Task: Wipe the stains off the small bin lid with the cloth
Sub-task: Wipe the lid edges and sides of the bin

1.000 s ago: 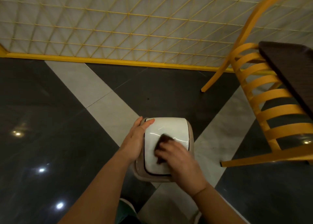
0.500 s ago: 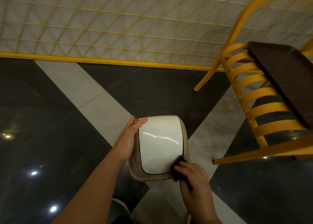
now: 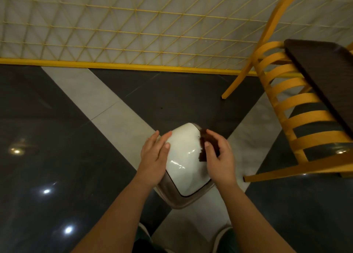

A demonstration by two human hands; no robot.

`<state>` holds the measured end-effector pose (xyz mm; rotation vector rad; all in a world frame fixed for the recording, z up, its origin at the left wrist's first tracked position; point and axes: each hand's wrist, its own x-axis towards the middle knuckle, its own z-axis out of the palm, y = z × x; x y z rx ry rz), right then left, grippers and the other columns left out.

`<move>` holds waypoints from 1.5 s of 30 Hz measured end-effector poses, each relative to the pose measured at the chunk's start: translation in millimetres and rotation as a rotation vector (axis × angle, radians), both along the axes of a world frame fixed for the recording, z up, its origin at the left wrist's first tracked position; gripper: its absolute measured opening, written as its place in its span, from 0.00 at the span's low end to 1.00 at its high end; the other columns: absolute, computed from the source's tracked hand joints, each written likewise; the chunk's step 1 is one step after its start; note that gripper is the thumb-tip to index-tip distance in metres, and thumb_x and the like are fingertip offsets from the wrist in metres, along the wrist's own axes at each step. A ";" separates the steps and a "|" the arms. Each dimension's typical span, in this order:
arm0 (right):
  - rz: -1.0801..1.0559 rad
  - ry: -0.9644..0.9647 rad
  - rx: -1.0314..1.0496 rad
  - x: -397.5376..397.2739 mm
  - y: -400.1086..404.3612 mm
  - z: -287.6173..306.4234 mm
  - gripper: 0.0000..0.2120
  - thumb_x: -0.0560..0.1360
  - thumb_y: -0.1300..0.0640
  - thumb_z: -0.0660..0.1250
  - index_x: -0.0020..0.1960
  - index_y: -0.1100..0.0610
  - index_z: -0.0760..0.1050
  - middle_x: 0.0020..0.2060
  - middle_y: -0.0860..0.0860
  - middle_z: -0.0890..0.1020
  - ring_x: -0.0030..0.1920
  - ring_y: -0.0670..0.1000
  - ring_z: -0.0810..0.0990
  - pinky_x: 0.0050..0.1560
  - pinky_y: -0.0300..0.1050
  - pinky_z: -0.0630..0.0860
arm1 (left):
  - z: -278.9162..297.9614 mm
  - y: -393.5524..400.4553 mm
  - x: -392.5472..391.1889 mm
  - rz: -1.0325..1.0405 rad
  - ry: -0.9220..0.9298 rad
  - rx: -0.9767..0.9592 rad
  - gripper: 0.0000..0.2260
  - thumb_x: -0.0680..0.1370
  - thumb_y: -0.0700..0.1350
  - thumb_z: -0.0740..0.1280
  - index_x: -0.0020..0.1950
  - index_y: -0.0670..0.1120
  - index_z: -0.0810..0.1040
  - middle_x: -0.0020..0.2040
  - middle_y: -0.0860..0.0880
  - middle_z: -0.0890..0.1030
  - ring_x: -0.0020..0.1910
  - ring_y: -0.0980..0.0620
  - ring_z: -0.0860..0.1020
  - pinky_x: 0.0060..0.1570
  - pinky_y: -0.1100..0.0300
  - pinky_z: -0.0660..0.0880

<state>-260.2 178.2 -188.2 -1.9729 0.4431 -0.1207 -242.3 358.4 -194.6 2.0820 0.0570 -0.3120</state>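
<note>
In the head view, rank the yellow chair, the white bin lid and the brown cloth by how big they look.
1. yellow chair, by far the largest, though partly cut off by the frame.
2. white bin lid.
3. brown cloth, smallest; the right hand hides part of it, so its full size is unclear.

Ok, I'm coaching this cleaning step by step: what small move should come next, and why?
Probably draw the cloth toward the body along the lid's right edge. The right hand holds it at the far right corner of the white lid, while the left hand rests on the left side, steadying the bin.
</note>
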 end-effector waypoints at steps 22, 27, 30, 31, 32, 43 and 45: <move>-0.500 0.246 0.545 -48.9 -16.6 -16.4 0.21 0.83 0.50 0.55 0.74 0.53 0.64 0.65 0.50 0.71 0.66 0.52 0.69 0.62 0.45 0.64 | -1.9 36.8 -38.0 0.219 0.844 -0.206 0.18 0.75 0.45 0.64 0.64 0.47 0.71 0.56 0.41 0.79 0.54 0.41 0.78 0.54 0.46 0.76; -0.475 0.231 0.388 -60.4 7.9 -32.6 0.19 0.81 0.59 0.60 0.68 0.43 0.70 0.66 0.48 0.74 0.64 0.56 0.74 0.61 0.61 0.75 | -14.2 19.4 -55.6 0.279 0.826 -0.231 0.21 0.74 0.41 0.67 0.64 0.46 0.64 0.48 0.42 0.81 0.44 0.46 0.82 0.40 0.55 0.80; -0.703 0.245 0.427 -70.3 38.6 -40.7 0.18 0.77 0.60 0.66 0.64 0.45 0.70 0.66 0.50 0.73 0.65 0.56 0.72 0.63 0.62 0.73 | -18.2 18.2 -56.8 0.326 0.829 -0.264 0.20 0.74 0.38 0.66 0.62 0.46 0.64 0.48 0.41 0.81 0.44 0.44 0.82 0.39 0.54 0.80; -0.759 0.257 0.450 -74.0 54.4 -42.6 0.19 0.76 0.60 0.67 0.62 0.45 0.69 0.65 0.51 0.73 0.65 0.56 0.72 0.64 0.62 0.73 | -17.0 17.0 -57.4 0.321 0.839 -0.283 0.20 0.73 0.37 0.67 0.62 0.45 0.65 0.47 0.40 0.82 0.43 0.43 0.83 0.39 0.53 0.81; -0.788 0.270 0.473 -77.1 72.2 -44.7 0.19 0.75 0.61 0.69 0.61 0.46 0.69 0.65 0.52 0.73 0.65 0.56 0.72 0.64 0.61 0.72 | -17.0 15.3 -58.1 0.316 0.844 -0.312 0.21 0.72 0.37 0.68 0.62 0.44 0.67 0.46 0.38 0.82 0.43 0.42 0.83 0.40 0.52 0.81; -0.675 0.261 0.510 -32.7 6.5 -28.1 0.20 0.80 0.58 0.62 0.70 0.48 0.65 0.66 0.53 0.72 0.65 0.57 0.72 0.64 0.58 0.72 | -9.6 24.3 -39.0 0.294 0.772 -0.305 0.19 0.76 0.36 0.63 0.62 0.51 0.63 0.45 0.40 0.82 0.43 0.45 0.83 0.39 0.55 0.80; -0.469 0.329 0.455 -15.8 -15.9 -26.7 0.19 0.80 0.58 0.62 0.70 0.49 0.67 0.66 0.53 0.74 0.63 0.57 0.74 0.60 0.55 0.75 | -10.6 29.8 -28.0 0.349 0.701 -0.287 0.21 0.76 0.34 0.63 0.64 0.51 0.65 0.44 0.41 0.80 0.43 0.44 0.82 0.38 0.54 0.80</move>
